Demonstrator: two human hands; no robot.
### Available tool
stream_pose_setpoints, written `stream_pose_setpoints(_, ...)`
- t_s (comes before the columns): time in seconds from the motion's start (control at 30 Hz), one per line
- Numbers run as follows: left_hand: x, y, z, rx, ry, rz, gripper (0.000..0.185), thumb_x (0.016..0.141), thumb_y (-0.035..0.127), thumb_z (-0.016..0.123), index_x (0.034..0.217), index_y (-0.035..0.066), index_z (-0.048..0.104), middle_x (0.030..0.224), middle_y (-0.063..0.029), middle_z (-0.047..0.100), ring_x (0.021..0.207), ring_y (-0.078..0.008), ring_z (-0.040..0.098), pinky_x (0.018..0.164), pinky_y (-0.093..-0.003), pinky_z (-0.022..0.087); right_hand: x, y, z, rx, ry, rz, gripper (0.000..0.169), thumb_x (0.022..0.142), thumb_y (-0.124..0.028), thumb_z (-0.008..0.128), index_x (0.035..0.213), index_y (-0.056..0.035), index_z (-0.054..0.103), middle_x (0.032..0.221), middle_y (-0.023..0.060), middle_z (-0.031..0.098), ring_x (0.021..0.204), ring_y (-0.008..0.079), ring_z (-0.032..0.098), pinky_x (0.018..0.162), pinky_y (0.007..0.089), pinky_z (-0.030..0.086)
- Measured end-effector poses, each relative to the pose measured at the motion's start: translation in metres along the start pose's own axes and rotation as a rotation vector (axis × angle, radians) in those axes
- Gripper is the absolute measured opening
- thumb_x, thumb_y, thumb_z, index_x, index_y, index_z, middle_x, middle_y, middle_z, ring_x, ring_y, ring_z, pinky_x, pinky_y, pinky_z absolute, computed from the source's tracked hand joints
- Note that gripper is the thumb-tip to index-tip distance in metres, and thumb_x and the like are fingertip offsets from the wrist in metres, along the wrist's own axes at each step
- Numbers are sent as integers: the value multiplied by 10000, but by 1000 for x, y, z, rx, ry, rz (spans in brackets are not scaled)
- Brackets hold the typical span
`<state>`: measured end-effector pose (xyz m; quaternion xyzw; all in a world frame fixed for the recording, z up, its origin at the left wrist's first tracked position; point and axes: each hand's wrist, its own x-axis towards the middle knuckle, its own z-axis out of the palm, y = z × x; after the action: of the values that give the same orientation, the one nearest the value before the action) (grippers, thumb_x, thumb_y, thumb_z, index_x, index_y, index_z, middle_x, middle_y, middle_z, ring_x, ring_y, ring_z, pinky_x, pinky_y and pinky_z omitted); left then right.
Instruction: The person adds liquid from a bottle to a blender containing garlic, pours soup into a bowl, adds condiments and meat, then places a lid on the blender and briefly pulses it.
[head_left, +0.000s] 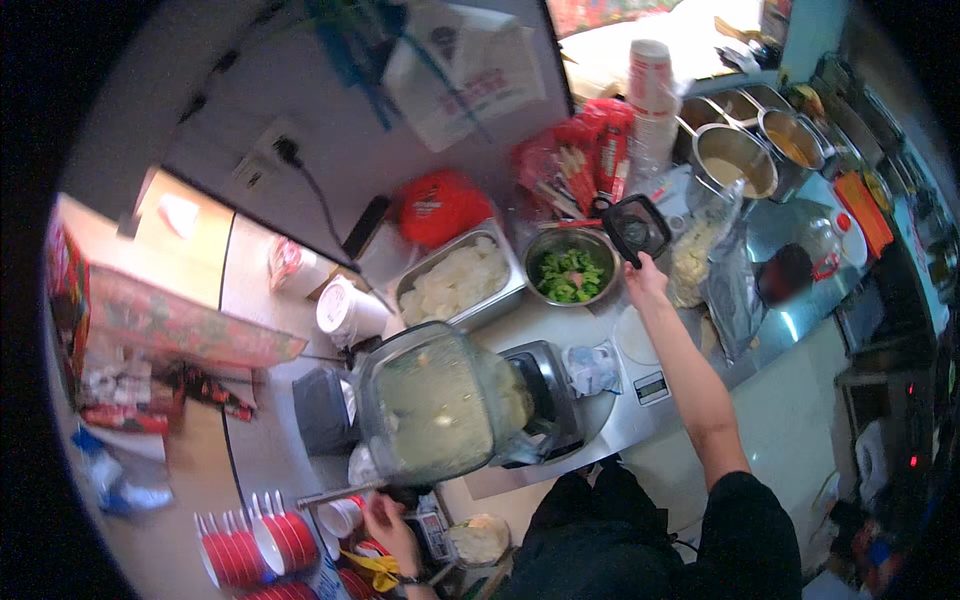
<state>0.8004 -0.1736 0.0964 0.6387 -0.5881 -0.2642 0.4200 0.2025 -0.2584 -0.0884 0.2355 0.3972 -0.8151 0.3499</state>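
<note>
My right hand grips a dark-rimmed square lid by its edge, holding it beside a steel bowl of broccoli florets. In front of me a large transparent blender jug stands on a black blender base. Its top is uncovered, with pale cloudy liquid and some lumps inside. My left hand is blurred, low on the left beside the jug and a stack of paper cups. Whether its fingers hold anything cannot be made out.
Behind the jug is a steel pan of pale white pieces. Steel pots stand at the far right. A small digital display is on the counter's front edge. Red-and-white paper bowls are stacked at lower left.
</note>
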Motion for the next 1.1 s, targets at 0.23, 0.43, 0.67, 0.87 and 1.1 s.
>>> stream_pose_setpoints(0.23,115,163,25,-555,-67,437,309,978,206,439,1190,-11,496,1035,-96,559,924,-167,561,864,-319,464,-249,-69,91,-283,-705,-419,213,902,-131,603,1037,-6,496,958,92,604,775,198,626,670,308,530)
stream_pose_setpoints(0.43,124,300,78,-851,-485,406,638,970,523,266,1352,27,384,1276,-135,508,1185,-222,468,1015,-378,334,-367,-65,151,-551,-1153,-629,303,882,-78,621,1144,-9,484,1074,85,606,992,155,577,869,313,501)
stream_pose_setpoints(0.67,113,274,75,-746,-445,716,590,980,509,248,1320,47,385,1402,-142,387,1284,-238,377,1083,-391,271,-391,-48,153,-734,-1549,-612,532,891,-127,544,1360,29,349,1369,167,422,1290,224,387,1086,332,269)
stream_pose_setpoints(0.87,93,216,84,-504,-480,1109,454,918,478,421,1232,149,418,1481,-247,195,1388,-460,65,1096,-566,65,-391,-32,139,-932,-1665,-848,1032,781,-800,289,1391,32,316,1449,188,323,1384,318,222,1127,466,51)
stream_pose_setpoints(1.1,89,185,95,-500,-430,1153,400,920,439,422,1216,170,427,1451,-254,265,1369,-463,158,1087,-584,109,-385,-38,140,-1145,-1754,-1298,785,774,-585,589,1333,-57,431,1388,150,423,1341,354,317,1111,525,83)
